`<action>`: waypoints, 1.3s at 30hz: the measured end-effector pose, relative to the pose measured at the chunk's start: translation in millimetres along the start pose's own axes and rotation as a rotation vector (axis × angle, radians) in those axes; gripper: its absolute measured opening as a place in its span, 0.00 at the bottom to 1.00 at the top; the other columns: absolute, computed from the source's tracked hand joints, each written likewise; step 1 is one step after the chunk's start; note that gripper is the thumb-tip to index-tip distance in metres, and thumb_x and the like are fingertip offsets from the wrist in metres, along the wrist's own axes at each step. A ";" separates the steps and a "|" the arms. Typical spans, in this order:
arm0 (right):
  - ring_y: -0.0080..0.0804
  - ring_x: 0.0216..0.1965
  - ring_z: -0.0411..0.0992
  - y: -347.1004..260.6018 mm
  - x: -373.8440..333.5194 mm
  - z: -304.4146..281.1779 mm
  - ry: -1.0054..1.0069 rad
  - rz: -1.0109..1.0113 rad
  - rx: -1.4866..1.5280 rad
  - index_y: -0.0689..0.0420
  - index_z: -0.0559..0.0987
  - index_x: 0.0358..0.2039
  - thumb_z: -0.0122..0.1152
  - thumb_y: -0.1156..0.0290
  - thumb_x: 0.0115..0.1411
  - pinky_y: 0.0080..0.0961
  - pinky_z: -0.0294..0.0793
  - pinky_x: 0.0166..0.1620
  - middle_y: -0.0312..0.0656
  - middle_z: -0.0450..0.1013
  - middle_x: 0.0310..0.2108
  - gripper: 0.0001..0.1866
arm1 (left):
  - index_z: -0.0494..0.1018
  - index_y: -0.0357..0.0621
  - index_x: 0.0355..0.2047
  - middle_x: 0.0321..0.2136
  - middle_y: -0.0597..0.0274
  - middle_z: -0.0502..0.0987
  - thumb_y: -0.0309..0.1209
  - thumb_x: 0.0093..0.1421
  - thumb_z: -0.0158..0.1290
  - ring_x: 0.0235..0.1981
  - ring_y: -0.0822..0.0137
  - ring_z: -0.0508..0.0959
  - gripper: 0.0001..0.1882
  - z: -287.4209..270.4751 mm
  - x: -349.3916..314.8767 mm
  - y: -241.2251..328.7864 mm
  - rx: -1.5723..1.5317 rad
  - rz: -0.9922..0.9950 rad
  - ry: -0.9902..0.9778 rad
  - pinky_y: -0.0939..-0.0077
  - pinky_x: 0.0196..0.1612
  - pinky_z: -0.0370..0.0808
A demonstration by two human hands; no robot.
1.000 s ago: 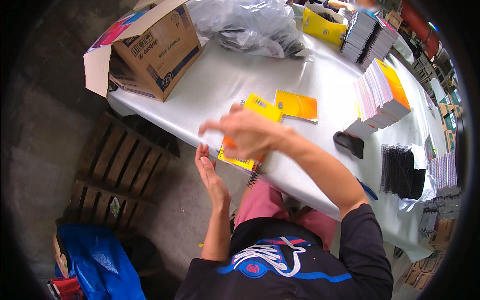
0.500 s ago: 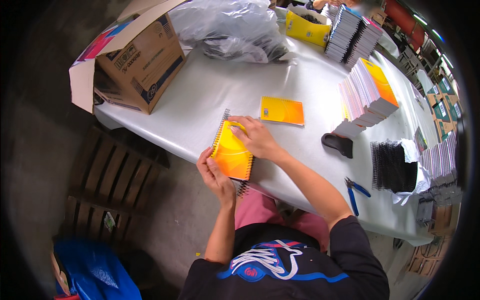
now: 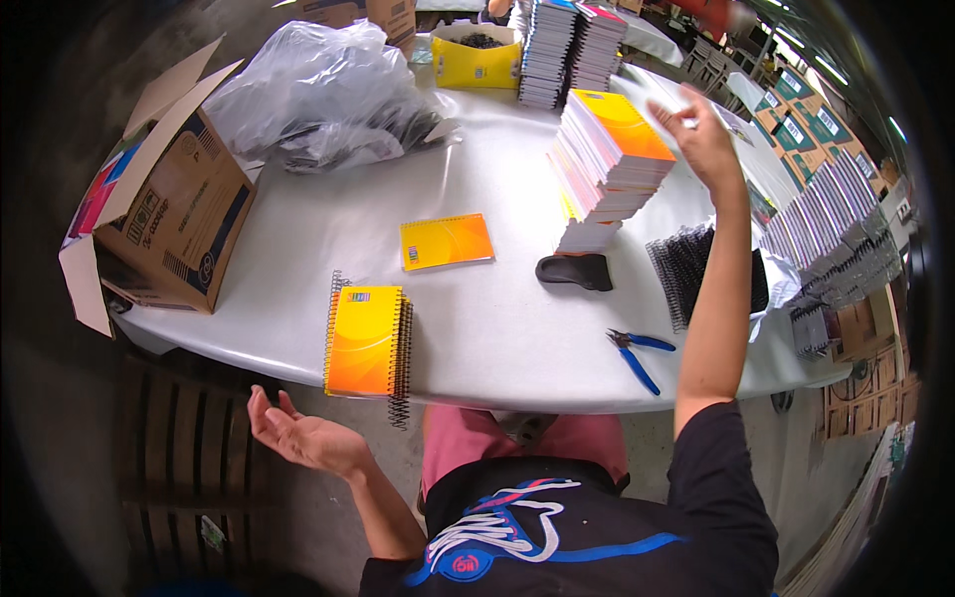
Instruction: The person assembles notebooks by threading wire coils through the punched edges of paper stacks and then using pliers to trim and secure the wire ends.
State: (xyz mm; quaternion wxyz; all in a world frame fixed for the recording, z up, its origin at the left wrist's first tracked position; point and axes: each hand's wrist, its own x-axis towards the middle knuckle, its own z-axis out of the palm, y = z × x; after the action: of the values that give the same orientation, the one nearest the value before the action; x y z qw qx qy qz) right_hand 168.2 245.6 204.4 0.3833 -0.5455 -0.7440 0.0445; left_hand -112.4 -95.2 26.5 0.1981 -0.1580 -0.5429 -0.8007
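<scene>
A small pile of yellow-orange spiral notebooks lies at the table's front edge, with black wire coils along both sides. Just off that edge, below the pile, my left hand is open, palm up, and holds nothing. My right hand is raised by the right side of a tall stack of yellow-orange covered pads, fingers apart and apparently not touching it. One more yellow-orange notebook lies flat in mid-table. Blue-handled cutters rest near the front, below a dark curved object.
Black plastic coils lie in a heap under my right forearm, beside stacked spiral notebooks. An open cardboard box stands at the left, next to a clear plastic bag. At the back are a yellow box and tall notebook stacks.
Both hands have let go of the notebook, which now lies on the pile at the table edge. My right hand has moved far right to the tall stack; my left has drawn back. The view has shifted.
</scene>
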 end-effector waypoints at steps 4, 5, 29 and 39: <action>0.26 0.36 0.70 15.8 3.3 4.8 -0.522 0.161 0.212 0.55 0.72 0.49 0.70 0.43 0.43 0.25 0.68 0.38 0.39 0.74 0.36 0.38 | 0.63 0.40 0.46 0.50 0.56 0.64 0.30 0.62 0.43 0.57 0.61 0.63 0.13 21.8 -7.2 36.8 -0.060 0.218 -0.099 0.67 0.57 0.61; 0.25 0.35 0.70 22.7 7.0 7.8 -0.512 0.155 0.241 0.55 0.72 0.48 0.71 0.44 0.42 0.24 0.68 0.37 0.38 0.74 0.35 0.38 | 0.62 0.39 0.45 0.50 0.55 0.63 0.28 0.59 0.45 0.57 0.59 0.62 0.14 25.3 -10.4 42.1 -0.059 0.266 -0.135 0.66 0.58 0.61; 0.24 0.39 0.73 4.3 -137.9 -21.5 -0.170 -0.030 0.966 0.64 0.75 0.45 0.70 0.81 0.44 0.24 0.75 0.47 0.39 0.75 0.38 0.25 | 0.72 0.44 0.44 0.46 0.52 0.69 0.30 0.49 0.60 0.49 0.52 0.70 0.20 105.9 -79.7 106.8 -0.139 0.643 -0.922 0.64 0.49 0.69; 0.27 0.29 0.71 16.6 -242.2 23.7 -0.341 -0.137 0.696 0.56 0.79 0.34 0.66 0.85 0.42 0.19 0.71 0.33 0.39 0.71 0.28 0.17 | 0.74 0.60 0.41 0.35 0.76 0.73 0.32 0.54 0.55 0.52 0.67 0.69 0.13 108.7 -109.4 64.2 0.492 0.809 -1.504 0.40 0.60 0.32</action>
State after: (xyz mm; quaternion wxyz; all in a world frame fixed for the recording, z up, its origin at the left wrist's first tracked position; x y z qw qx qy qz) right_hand 193.3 55.8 53.3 0.4185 -0.3169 -0.7720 0.3585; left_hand 18.5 0.7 66.3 0.0852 -0.7749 -0.5884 -0.2144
